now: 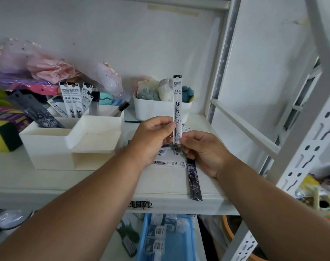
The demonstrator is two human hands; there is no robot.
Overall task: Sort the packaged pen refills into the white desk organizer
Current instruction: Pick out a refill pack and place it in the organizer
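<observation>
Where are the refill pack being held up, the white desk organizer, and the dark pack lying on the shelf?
held refill pack [177, 102]: head view, printed middle.
white desk organizer [47, 147]: head view, front wall.
dark pack [194, 178]: head view, mid-length.

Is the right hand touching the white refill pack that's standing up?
Touching. The head view shows the right hand pinching the bottom of the upright refill pack.

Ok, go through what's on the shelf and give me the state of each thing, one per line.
White refill pack: upright, held by both hands.
Left hand: pinches its middle.
Right hand: pinches its bottom.
White desk organizer: several refill packs stand in a rear compartment.
Black refill pack: lying flat, overhanging shelf edge.
</observation>
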